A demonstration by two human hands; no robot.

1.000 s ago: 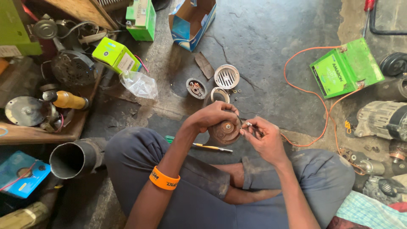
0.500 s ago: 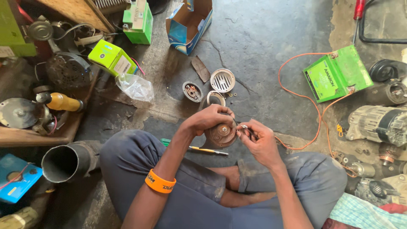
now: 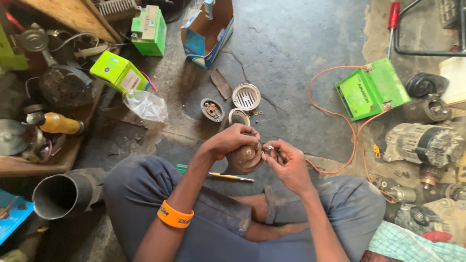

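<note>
I sit cross-legged on a concrete floor. My left hand (image 3: 232, 140), with an orange wristband on the forearm, grips a round rusty-brown metal disc part (image 3: 246, 157) from above. My right hand (image 3: 286, 162) pinches a small metal piece (image 3: 268, 148) against the disc's right edge. Just beyond the hands lie a round slotted metal grille (image 3: 246, 96), a dark round part with copper contacts (image 3: 212, 109), a metal ring (image 3: 239, 116) and a few tiny screws. A screwdriver with a green handle (image 3: 216, 173) rests on the floor by my left knee.
A green battery (image 3: 371, 89) with orange wires sits right, near alternators (image 3: 422, 143) and a red-handled screwdriver (image 3: 392, 22). Green boxes (image 3: 118, 72), a torn blue carton (image 3: 208, 31), a plastic bag (image 3: 144, 105), a metal pipe (image 3: 65, 194) and a cluttered wooden shelf (image 3: 43, 162) fill the left.
Both hands stay on the disc part with only slight finger shifts. The camera view has drifted a little, so the floor items sit slightly lower and further left.
</note>
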